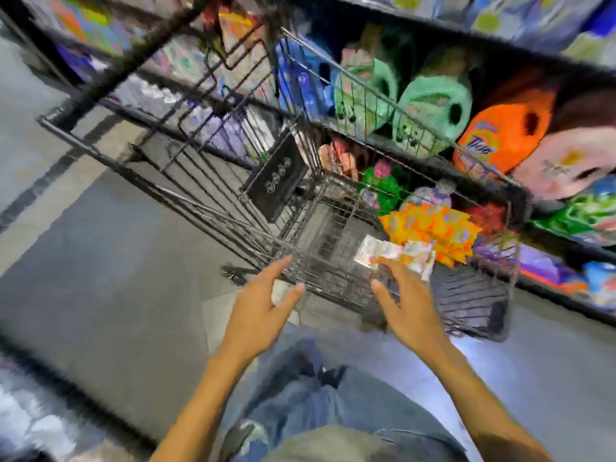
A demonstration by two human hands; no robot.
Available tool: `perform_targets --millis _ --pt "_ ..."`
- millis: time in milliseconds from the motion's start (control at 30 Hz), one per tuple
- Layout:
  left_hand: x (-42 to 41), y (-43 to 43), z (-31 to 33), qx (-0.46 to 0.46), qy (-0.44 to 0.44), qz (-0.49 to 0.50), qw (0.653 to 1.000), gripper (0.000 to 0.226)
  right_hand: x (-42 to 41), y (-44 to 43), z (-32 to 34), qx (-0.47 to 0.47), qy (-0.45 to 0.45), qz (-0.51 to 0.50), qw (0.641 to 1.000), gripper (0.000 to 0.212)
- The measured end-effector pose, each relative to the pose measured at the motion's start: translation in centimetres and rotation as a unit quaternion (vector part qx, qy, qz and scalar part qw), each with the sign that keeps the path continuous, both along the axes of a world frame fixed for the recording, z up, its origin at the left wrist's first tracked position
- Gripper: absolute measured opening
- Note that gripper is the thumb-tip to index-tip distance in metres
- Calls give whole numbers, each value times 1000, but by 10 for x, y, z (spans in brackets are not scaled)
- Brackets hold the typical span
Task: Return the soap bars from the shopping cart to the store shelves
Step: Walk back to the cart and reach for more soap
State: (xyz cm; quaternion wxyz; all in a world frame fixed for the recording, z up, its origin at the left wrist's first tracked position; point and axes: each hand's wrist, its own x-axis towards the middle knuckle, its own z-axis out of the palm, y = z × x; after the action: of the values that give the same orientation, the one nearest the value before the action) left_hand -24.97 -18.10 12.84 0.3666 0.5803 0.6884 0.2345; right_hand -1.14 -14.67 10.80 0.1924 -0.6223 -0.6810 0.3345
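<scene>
Pale glossy wrapping marks the soap pack [396, 253], lying in the shopping cart [200, 201] just ahead of the right hand [405, 305], with its long axis running across the reach, left to right. That hand is spread with its fingers straight and the tips at the pack's near edge; blur hides whether they touch. The left hand [261, 308] is likewise spread, holds nothing, and sits farther from the pack. Orange packets [433, 228] lie just beyond. The right hand looks better placed to grasp.
</scene>
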Motion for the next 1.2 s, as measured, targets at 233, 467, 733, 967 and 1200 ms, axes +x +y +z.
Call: perform_targets --millis 233,467,733,967,1200 --pt "17 141 0 4 -47 -173 984 66 19 55 0 -18 -37 -148 988 53" --pt "61 244 -60 -117 18 -287 950 53 50 106 -46 -117 -111 -186 969 46" --pt "111 280 -195 -301 31 -278 912 57 87 163 -136 -250 -192 -228 921 65" --pt "146 268 -284 -368 -1 -137 920 25 87 172 -201 -257 -179 -337 888 74" --pt "173 253 -303 -379 2 -91 921 39 83 172 -215 -233 -148 -392 878 78"
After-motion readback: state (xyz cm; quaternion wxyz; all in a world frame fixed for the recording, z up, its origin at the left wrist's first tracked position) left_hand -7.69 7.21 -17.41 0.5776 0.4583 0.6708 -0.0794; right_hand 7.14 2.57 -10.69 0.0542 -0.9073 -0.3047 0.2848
